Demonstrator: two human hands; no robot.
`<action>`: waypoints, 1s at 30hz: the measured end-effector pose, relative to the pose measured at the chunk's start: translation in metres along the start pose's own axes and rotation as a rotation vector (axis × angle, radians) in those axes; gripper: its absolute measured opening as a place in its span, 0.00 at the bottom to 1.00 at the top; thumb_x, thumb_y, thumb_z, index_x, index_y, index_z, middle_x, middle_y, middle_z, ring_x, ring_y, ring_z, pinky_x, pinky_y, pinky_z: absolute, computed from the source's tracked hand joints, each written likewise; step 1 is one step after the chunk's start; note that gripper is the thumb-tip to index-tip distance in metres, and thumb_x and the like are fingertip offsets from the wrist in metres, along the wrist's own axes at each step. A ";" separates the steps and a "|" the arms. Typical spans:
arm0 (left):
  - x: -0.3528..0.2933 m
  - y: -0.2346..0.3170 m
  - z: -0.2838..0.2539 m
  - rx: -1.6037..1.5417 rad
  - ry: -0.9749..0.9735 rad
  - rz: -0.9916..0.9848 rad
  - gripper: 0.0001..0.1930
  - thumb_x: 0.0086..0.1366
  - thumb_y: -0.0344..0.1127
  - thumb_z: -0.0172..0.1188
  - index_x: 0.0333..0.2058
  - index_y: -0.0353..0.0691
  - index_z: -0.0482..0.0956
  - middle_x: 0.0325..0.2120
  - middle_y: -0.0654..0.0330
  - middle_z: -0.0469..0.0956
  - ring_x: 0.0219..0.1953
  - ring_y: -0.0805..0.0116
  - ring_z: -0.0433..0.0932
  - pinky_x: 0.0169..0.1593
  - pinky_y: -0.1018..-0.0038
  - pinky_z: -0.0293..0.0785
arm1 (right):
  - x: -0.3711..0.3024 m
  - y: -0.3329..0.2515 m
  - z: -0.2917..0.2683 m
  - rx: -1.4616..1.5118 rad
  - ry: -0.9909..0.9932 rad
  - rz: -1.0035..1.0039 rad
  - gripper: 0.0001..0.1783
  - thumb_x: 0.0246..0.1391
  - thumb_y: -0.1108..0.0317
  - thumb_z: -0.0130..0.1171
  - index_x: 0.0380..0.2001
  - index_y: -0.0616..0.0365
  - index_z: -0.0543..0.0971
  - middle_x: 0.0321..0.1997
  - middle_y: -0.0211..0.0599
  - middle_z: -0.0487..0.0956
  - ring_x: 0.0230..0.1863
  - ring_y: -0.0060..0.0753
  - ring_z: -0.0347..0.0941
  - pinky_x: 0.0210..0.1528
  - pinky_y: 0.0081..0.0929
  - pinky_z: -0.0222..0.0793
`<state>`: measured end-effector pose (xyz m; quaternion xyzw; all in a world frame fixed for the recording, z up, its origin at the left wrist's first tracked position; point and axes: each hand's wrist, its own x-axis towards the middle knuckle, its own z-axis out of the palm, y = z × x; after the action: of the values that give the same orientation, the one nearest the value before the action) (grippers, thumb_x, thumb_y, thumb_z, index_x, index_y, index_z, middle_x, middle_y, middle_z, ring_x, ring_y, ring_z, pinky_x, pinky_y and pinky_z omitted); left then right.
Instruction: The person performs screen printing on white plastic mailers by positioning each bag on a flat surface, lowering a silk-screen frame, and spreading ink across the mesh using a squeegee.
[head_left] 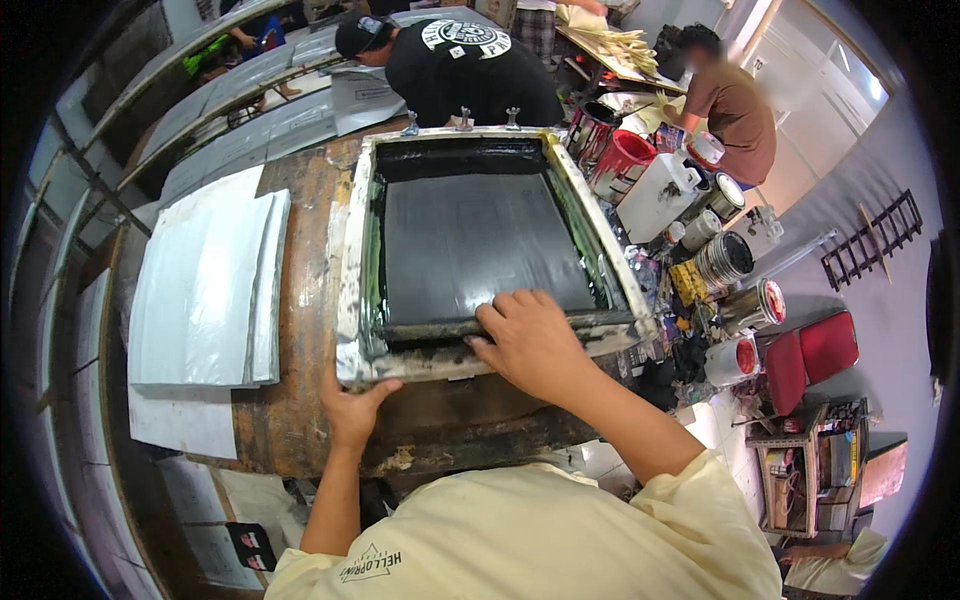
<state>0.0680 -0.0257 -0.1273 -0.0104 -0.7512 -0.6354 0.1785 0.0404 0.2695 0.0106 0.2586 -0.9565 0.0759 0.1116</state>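
Observation:
A screen printing frame (352, 230) with pale, ink-stained edges lies on the wooden table in front of me. Dark ink covers its mesh (480, 235), and green shows along the inner sides. Across the near end of the mesh lies a long squeegee (425, 328), its bar smeared with black. My right hand (530, 338) is closed over the squeegee right of its middle, fingertips on the far side. My left hand (353, 408) grips the frame's near left corner, thumb along the near edge; its other fingers are partly hidden. Metal hinge clamps (464, 120) stand at the far edge.
Stacked white sheets (205, 285) lie left on the stained table (305, 270). Ink cans, a red bucket (625, 160) and a white jerrycan (658, 195) crowd the right side. Two people, one in black (470, 75), one in brown (735, 115), work beyond. A red chair (812, 358) stands right.

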 end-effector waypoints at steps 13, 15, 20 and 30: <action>-0.016 0.062 0.044 1.124 -0.338 0.080 0.56 0.68 0.76 0.53 0.79 0.36 0.51 0.76 0.27 0.45 0.80 0.27 0.37 0.73 0.24 0.23 | 0.113 0.020 -0.115 -0.162 0.599 -0.080 0.16 0.59 0.53 0.64 0.32 0.56 0.81 0.31 0.37 0.81 0.38 0.44 0.78 0.47 0.47 0.65; -0.042 0.036 0.052 1.194 -0.400 0.017 0.57 0.68 0.79 0.49 0.80 0.39 0.50 0.78 0.28 0.41 0.81 0.27 0.31 0.71 0.21 0.18 | 0.122 0.023 -0.126 -0.151 0.560 -0.059 0.16 0.61 0.54 0.60 0.34 0.58 0.81 0.32 0.41 0.81 0.39 0.48 0.78 0.48 0.46 0.65; -0.049 0.026 0.063 1.123 -0.417 -0.089 0.58 0.68 0.80 0.45 0.79 0.35 0.52 0.78 0.29 0.42 0.81 0.30 0.33 0.71 0.23 0.16 | 0.139 0.031 -0.143 -0.145 0.514 -0.042 0.18 0.65 0.56 0.54 0.38 0.61 0.79 0.36 0.47 0.81 0.42 0.55 0.78 0.52 0.48 0.67; 0.019 0.066 0.075 0.638 -0.184 0.135 0.35 0.71 0.50 0.68 0.67 0.32 0.74 0.65 0.38 0.75 0.68 0.41 0.74 0.70 0.44 0.67 | 0.157 0.043 -0.151 -0.084 0.553 -0.133 0.21 0.66 0.52 0.57 0.37 0.64 0.80 0.35 0.55 0.81 0.38 0.60 0.77 0.47 0.46 0.69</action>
<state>0.0467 0.0551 -0.0690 -0.0612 -0.9228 -0.3514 0.1459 -0.0875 0.2619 0.1922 0.2853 -0.8731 0.0963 0.3834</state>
